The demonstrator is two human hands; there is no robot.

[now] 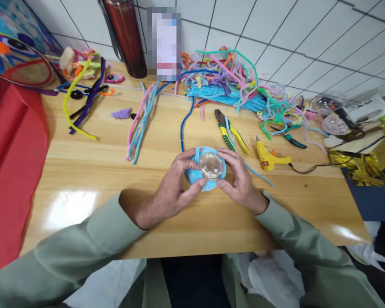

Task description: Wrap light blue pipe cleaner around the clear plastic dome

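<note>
A round piece wrapped in light blue pipe cleaners is held between both hands above the wooden table, a clear round disc or base showing on its face. My left hand grips its left side, thumb at the lower edge and fingers at the upper edge. My right hand holds the right side with thumb and fingers curved round the rim. Just beyond them lie pliers with yellow and green handles and a light blue strand. A dark blue pipe cleaner runs back from behind the piece.
A yellow glue gun with a black cord lies to the right. Colourful pipe cleaners are heaped at the back, beside a phone and dark red bottle. Loose strands lie left; red cloth covers the left edge.
</note>
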